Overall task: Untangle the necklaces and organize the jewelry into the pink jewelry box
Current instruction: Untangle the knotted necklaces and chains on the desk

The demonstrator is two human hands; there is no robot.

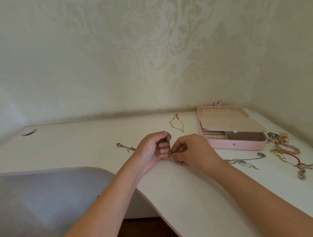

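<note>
Desk (184,191) holds open pink jewelry box (237,144) back right, loose jewelry (283,150) beside it. Left hand (154,148) and right hand (192,152) — fingers curled, pinching silver chain (126,147) mid-desk. Tease any knot slack in small moves — never pull taut.

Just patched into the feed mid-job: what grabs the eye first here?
The left hand and right hand meet at the centre of the desk, curled over something too fine to make out. Behind them to the right sits the open pink jewelry box, and right of it a heap of tangled jewelry.
</note>
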